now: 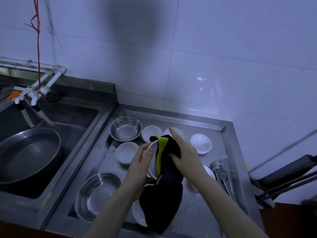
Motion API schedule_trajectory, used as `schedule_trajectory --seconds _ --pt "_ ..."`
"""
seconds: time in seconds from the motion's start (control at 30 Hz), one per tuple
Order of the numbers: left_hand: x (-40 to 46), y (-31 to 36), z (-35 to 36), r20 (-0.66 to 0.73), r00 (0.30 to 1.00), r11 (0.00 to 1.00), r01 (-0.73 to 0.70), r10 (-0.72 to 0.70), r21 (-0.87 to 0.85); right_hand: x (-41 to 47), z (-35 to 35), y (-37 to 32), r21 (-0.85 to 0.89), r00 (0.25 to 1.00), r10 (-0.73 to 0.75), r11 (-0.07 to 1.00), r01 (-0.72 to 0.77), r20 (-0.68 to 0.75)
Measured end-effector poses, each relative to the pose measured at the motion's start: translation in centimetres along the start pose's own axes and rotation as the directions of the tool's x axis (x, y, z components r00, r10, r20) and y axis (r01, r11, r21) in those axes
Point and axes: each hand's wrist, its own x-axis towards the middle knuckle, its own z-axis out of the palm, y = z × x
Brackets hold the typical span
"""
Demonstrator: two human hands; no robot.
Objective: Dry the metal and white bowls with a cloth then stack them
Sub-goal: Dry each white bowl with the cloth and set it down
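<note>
Left hand (139, 162) grips a white bowl (153, 158) by its rim, bowl tilted on edge above the steel counter (228, 148). Right hand (184, 152) grasps a black cloth (169, 184) with a yellow band, pressed against the bowl's inside; forefinger stretched forward, other fingers curled into the fabric. Cloth tail hangs down to the counter front.

On the counter: metal bowl (126, 128) at back left, larger metal bowl (97, 194) at front left. White bowls stand upright: one (151, 133) beside the back metal bowl, one (201, 143) well right, one (126, 152) just left of the left hand. Another white bowl (138, 213) lies partly under the cloth.

Tongs (222, 176) along the right edge. Sink (68, 121) at left holds a wide pan (25, 153).
</note>
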Motion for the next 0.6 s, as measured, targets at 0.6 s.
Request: schedule_trajectory --seconds 0.6 --pt "0.9 0.0 1.1 -0.027 0.923 0.880 -0.357 0.384 0.315 -0.2 2.6 -0.2 0.160 0.849 0.490 0.870 -0.466 -0.196"
